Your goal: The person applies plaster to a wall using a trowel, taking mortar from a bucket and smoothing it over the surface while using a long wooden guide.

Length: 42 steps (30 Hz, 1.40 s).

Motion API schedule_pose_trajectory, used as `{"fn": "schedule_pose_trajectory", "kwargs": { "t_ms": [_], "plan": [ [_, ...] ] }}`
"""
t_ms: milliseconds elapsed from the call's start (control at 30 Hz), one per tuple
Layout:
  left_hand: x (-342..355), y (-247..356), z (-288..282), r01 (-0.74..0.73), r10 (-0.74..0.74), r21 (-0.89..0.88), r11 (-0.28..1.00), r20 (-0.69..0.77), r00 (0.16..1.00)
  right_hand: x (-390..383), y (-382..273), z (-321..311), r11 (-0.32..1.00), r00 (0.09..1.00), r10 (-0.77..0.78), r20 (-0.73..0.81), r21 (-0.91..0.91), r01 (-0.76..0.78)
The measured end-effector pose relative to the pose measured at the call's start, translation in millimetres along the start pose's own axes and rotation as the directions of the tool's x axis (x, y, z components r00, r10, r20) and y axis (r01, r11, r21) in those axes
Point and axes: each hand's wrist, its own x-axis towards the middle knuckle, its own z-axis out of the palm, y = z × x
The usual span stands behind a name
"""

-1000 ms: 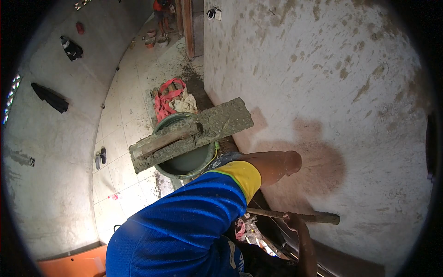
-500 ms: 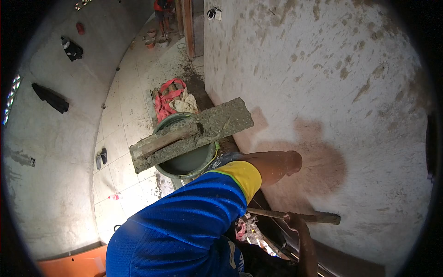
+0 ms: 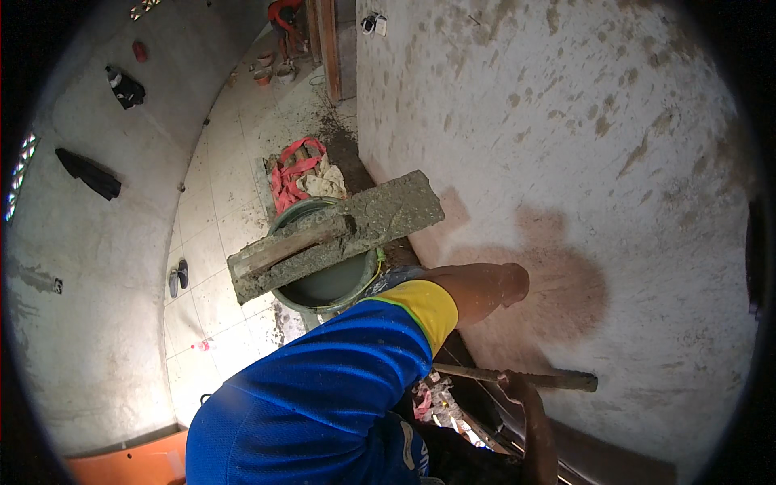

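Observation:
My left arm, in a blue sleeve with a yellow cuff, reaches right toward the plastered wall (image 3: 647,267). At its far end is what may be my left hand (image 3: 514,284), its fingers hidden. Lower down, my right hand (image 3: 512,388) is closed round a long narrow wooden board (image 3: 566,380), seen edge-on, whose right end reaches toward the wall. A mortar-caked plastering float (image 3: 396,208) with a wooden handle (image 3: 299,245) lies slanted across a large dark bucket (image 3: 319,305) of cloudy water, apart from both hands.
Beyond the bucket lies a pile with red cloth (image 3: 287,182). Grey shoes (image 3: 179,277) stand on the tiled floor (image 3: 218,242). Farther off, a person in red (image 3: 283,18) is near several small buckets (image 3: 263,77). An orange panel (image 3: 129,459) edges the lower left.
The distant person in red has bent down toward the floor. My arms, the board and the float have hardly moved.

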Motion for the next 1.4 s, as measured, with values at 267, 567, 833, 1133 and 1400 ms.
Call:
{"fn": "schedule_pose_trajectory", "kwargs": {
  "t_ms": [267, 567, 833, 1133, 1400],
  "plan": [
    [-1, 2, 1, -0.018, 0.019, 0.023, 1.000, -0.036, 0.999, 1, 4, 4, 0.999, 1.000, -0.009, -0.026, -0.038, 0.008],
    [-9, 3, 0, -0.011, 0.013, 0.034, 0.999, -0.056, 0.998, -3, -2, -1, 0.998, 0.999, -0.012, -0.041, -0.069, 0.009],
    [-8, 2, 3, 0.011, -0.006, 0.041, 0.999, -0.101, 0.995, 0, 0, -2, 1.000, 1.000, 0.000, 0.000, 0.022, 0.000],
    [-6, 3, 3, 0.009, -0.002, 0.054, 0.999, -0.119, 0.993, -8, -10, -10, 0.999, 1.000, 0.014, 0.008, 0.052, -0.015],
    [8, -1, 6, 0.039, -0.036, 0.035, 0.999, -0.061, 0.997, -13, -21, -19, 0.997, 0.999, 0.041, 0.009, 0.072, -0.042]
  ]
}}
